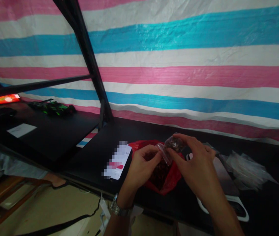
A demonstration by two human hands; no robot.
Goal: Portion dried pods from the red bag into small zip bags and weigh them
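Both hands are at a small clear zip bag with dark bits inside it. My left hand pinches the strip along one edge of the bag between thumb and fingertips. At the other side, my right hand grips the filled part between thumb and fingers. Below them a red plastic bag lies spread open on the black table. Dark brown contents show inside the red bag, but I cannot make out what they are.
Right of the red bag is a white and grey device like a kitchen scale, beside a pile of clear plastic bags. A lit phone lies left. Farther left are a black frame post, white paper and a green-black toy car.
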